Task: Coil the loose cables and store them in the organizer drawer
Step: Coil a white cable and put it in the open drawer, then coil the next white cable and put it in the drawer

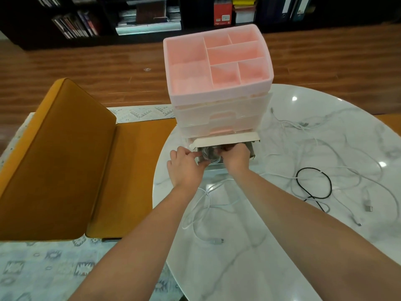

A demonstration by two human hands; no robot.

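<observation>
Both hands in open bottom drawer [223, 146] at surface's far edge. Left hand [186, 164] & right hand [235, 156] curled on coiled cable [208, 156].

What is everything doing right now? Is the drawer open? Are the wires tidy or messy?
Bottom drawer: pulled open.
Upper drawers: closed.
Top tray: empty.
Coiled cable: bundled, in the open drawer.
Left hand: holding the coil at the drawer's edge.
Right hand: reaching into the drawer, fingers hidden.
White cables: loose, tangled on the table.
Black cable: loose, uncoiled.
</observation>
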